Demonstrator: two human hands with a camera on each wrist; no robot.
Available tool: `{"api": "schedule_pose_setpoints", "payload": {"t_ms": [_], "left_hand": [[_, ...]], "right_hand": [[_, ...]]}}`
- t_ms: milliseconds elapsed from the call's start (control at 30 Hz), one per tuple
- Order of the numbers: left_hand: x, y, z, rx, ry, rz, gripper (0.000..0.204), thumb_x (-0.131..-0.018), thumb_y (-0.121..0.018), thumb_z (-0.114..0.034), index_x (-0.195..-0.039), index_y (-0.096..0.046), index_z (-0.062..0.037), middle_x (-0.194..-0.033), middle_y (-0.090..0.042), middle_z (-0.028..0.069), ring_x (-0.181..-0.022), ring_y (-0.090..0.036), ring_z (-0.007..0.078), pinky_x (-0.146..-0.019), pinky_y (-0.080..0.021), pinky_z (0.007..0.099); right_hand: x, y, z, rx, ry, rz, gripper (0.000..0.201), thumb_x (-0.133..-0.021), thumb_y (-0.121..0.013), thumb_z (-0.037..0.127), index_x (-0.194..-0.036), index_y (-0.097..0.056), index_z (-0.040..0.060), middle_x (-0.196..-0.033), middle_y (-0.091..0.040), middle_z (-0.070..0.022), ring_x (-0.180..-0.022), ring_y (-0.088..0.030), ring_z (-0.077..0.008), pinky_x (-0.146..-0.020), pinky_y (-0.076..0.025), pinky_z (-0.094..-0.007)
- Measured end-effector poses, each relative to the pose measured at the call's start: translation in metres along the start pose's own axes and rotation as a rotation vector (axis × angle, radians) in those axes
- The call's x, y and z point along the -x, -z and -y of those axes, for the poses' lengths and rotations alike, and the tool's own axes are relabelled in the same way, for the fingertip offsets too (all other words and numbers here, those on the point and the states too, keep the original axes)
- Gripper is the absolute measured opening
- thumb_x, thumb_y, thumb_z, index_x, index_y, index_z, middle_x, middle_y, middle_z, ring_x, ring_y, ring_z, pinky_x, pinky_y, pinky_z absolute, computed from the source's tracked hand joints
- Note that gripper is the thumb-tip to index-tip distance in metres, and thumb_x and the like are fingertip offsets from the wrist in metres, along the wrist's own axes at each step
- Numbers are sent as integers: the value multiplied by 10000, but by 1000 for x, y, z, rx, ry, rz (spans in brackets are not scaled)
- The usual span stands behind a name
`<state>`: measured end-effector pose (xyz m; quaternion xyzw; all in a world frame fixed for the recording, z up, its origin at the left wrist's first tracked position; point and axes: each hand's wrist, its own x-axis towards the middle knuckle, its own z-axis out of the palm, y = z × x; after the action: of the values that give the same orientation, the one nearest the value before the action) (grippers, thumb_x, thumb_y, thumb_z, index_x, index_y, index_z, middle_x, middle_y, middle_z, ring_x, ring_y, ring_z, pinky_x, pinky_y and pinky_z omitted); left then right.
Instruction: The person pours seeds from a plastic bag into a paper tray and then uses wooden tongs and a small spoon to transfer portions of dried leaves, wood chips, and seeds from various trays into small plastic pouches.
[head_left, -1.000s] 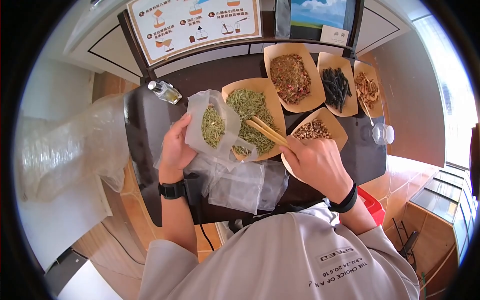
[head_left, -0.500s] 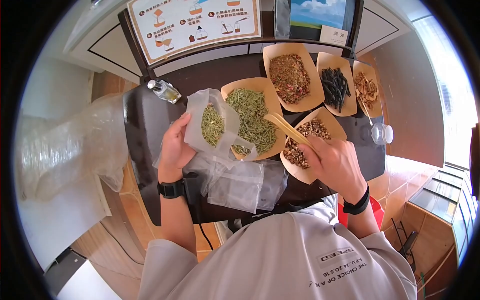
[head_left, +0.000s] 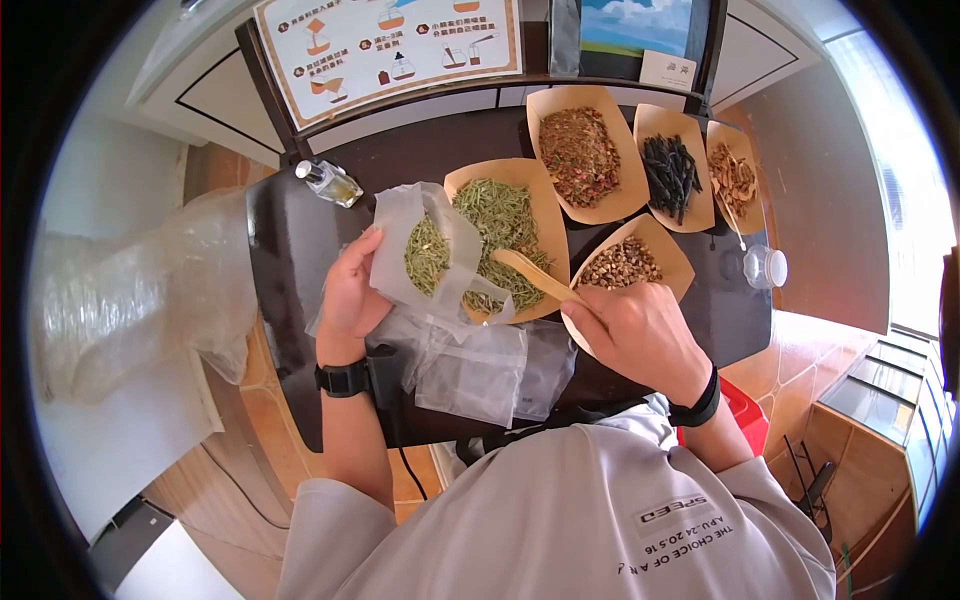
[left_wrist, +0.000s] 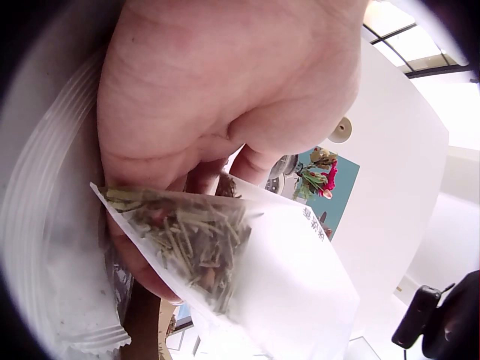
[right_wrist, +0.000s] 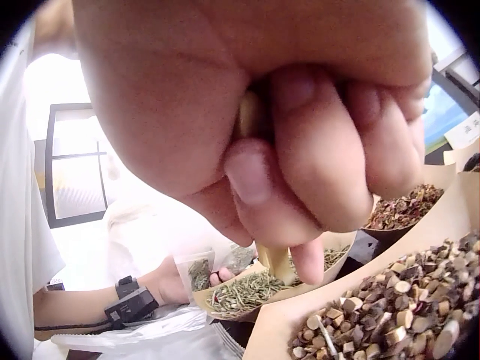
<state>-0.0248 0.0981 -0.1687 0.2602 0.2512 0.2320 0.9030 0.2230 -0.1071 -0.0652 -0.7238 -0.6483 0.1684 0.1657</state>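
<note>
My left hand (head_left: 352, 292) grips a translucent white pouch (left_wrist: 300, 262) at its side. Dried green herb pieces (left_wrist: 199, 247) show through its wall, gathered in one part. In the head view the pouch leans over the left edge of a paper tray (head_left: 553, 225) of the same green herb. My right hand (head_left: 640, 330) holds light wooden tongs (head_left: 540, 277), its fingers curled round them in the right wrist view. The tongs' tips touch the herb at the middle of the tray. A second paper tray (head_left: 680, 265) of chopped brown stems lies right beside and partly under my right hand.
Flat clear bags (head_left: 470, 370) lie at the table's front. Paper trays of reddish petal mix (head_left: 580, 155), dark strips (head_left: 672, 175) and brown shavings (head_left: 733, 175) stand back right. A glass bottle (head_left: 330, 183) is back left, a small clear jar (head_left: 765, 267) at the right edge.
My right hand swung right with the tongs to the herb tray's right edge, baring the chopped stems, then came back left, tips into the herb. The left hand and pouch stayed nearly still.
</note>
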Motion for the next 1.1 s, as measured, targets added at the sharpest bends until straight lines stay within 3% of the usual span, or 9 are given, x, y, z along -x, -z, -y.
{"api": "schedule_pose_setpoints", "payload": {"t_ms": [367,467,533,667,733,800,867,1000,1100], "left_hand": [[1,-3,0,-14,0,-21,443,-1018,-427,-247,-1393,-482,-18,-1329,-593,107,-1207,-577,239,-1047,-443,409],[2,-5,-1,-10,0,-25,433,-1017,-430,-237,-1388,-486,-21,-1328,-593,102,-1206,-578,237,-1044,-446,407],[1,-5,0,-10,2,-21,417,-1013,-444,-226,-1374,-505,-26,-1324,-597,94,-1208,-575,232,-1042,-448,401],[2,5,1,11,22,-85,407,-1007,-465,-227,-1360,-524,-32,-1318,-602,83,-1200,-577,224,-1033,-451,399],[1,3,1,28,30,-74,406,-1000,-484,-238,-1350,-539,-41,-1307,-608,73,-1187,-580,215,-1022,-452,398],[0,1,0,46,15,-37,445,-1020,-423,-233,-1384,-496,13,-1334,-596,122,-1199,-582,238,-1052,-438,402],[0,-1,1,-10,12,-66,412,-999,-481,-241,-1359,-531,-47,-1295,-612,68,-1172,-584,219,-1014,-453,407],[0,-2,0,41,30,-78,415,-1002,-470,-235,-1363,-521,-37,-1313,-603,83,-1183,-584,229,-1021,-454,416],[0,-2,0,24,23,-40,430,-1006,-461,-237,-1375,-504,-20,-1333,-592,102,-1202,-581,239,-1036,-451,423]], "right_hand": [[0,-6,2,316,222,-52,175,-880,-665,169,-781,-597,41,-511,-545,-72,-461,-591,-261,-439,-470,-376],[1,8,-6,241,186,-97,156,-875,-677,161,-796,-609,44,-532,-559,-76,-478,-593,-269,-443,-468,-373],[1,17,-7,38,162,-247,122,-862,-700,150,-827,-633,54,-547,-565,-87,-482,-584,-281,-438,-454,-373],[-1,40,13,-113,112,-247,119,-840,-732,146,-854,-654,57,-544,-550,-86,-470,-568,-277,-430,-431,-374],[-6,33,22,-133,162,-261,126,-837,-735,149,-840,-653,54,-538,-545,-79,-461,-560,-271,-428,-430,-369],[-13,25,32,-61,261,-189,123,-838,-734,147,-823,-655,53,-539,-548,-80,-452,-555,-266,-422,-427,-364],[-15,24,33,19,247,-169,117,-841,-729,138,-805,-653,55,-531,-542,-80,-444,-551,-265,-417,-420,-366],[-20,26,14,-115,140,-290,163,-858,-717,178,-774,-635,65,-502,-522,-85,-440,-550,-283,-407,-411,-387],[-30,17,-5,308,-4,-252,236,-892,-677,258,-770,-620,64,-499,-542,-88,-452,-574,-289,-419,-440,-382]]}}
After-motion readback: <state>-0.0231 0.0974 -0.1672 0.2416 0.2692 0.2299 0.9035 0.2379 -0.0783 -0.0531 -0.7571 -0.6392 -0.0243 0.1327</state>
